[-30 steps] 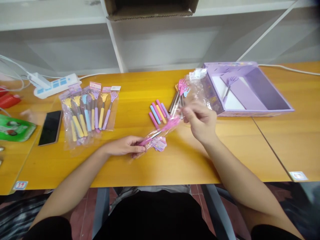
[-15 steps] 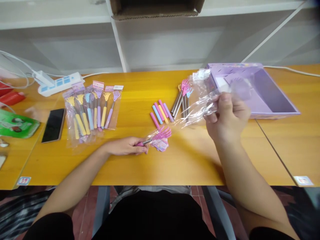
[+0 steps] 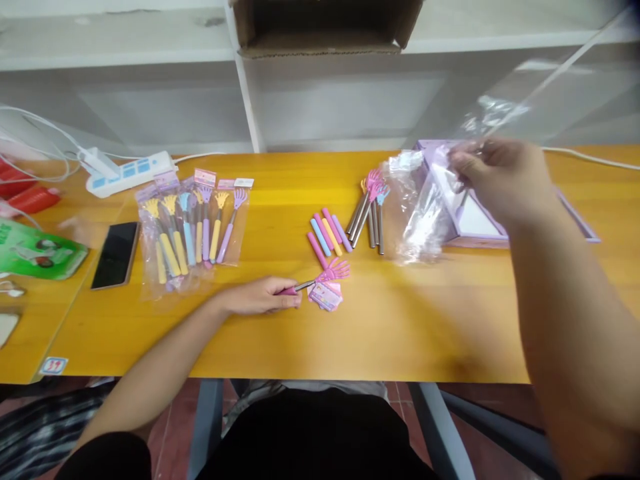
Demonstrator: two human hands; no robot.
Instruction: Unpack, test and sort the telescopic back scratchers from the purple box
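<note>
My left hand [image 3: 263, 295] is closed around the handle of a pink back scratcher [image 3: 334, 270] with a hand-shaped head and a metal shaft. Beneath its head lie small pink printed cards [image 3: 327, 297]. Raised at the right, my right hand [image 3: 505, 177] pinches a clear plastic bag [image 3: 493, 117], blurred by motion, in front of the purple box [image 3: 483, 241]. More clear bags [image 3: 420, 220] lie against the box's left side. Between my hands are loose coloured handles [image 3: 330, 232] and several metal scratcher rods [image 3: 373, 213] with hand-shaped heads.
Bagged back scratchers [image 3: 190, 233] lie at the left beside a black phone [image 3: 115, 255]. Behind them is a white power strip [image 3: 131, 175] with cables. A green packet [image 3: 43, 252] sits at far left. A cardboard box [image 3: 325, 50] rests on the shelf above.
My right hand has moved up and to the right with the clear bag, away from the scratcher. My left hand still holds the pink scratcher. The view has tilted slightly.
</note>
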